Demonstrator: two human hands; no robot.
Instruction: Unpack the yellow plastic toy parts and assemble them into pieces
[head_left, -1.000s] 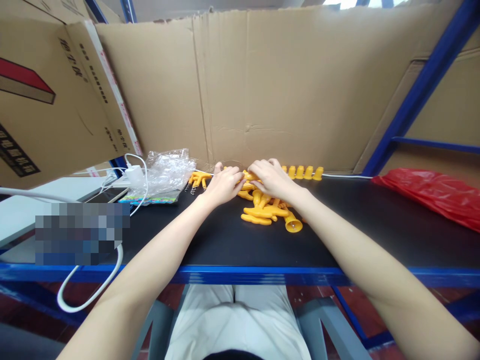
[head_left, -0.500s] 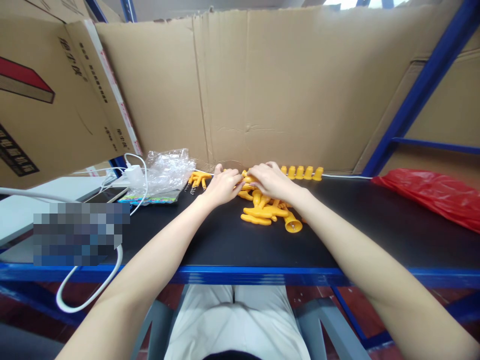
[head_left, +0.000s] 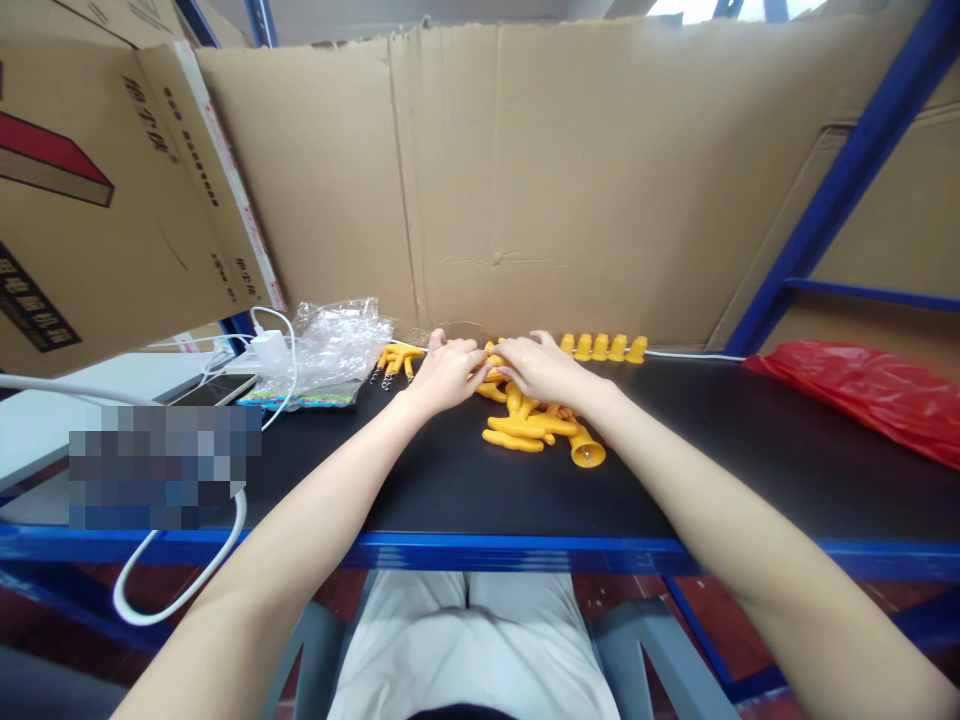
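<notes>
We see both of our bare hands meeting over the middle of a black table (head_left: 465, 500), toward its back edge. Our left hand (head_left: 450, 372) has its fingers bent and its thumb drawn in close, pinching a small yellow piece (head_left: 494, 362) from one side. Our right hand (head_left: 541, 368) curls in from the other side, its fingers nearly closed on the same piece. Our fingers cover most of it, so we cannot tell its full shape or how tightly each hand presses.

Just in front of the hands, on our side, we have a loose pile of yellow parts (head_left: 525, 427), some long and curved, lying across one another. At the right end of the pile a yellow cup (head_left: 588, 452) lies tipped over with its wide mouth toward us. Beyond our right hand, yellow cups in a row (head_left: 601, 347) stand near the cardboard wall (head_left: 570, 180). Left of our left hand lies a branching yellow part (head_left: 400, 357), with thin metal springs (head_left: 388, 380) beside it.

Farther left we see a crumpled clear bag (head_left: 341, 340) and a white charger (head_left: 270, 352) with its cable. A red bag (head_left: 862, 395) lies at the table's far right.
</notes>
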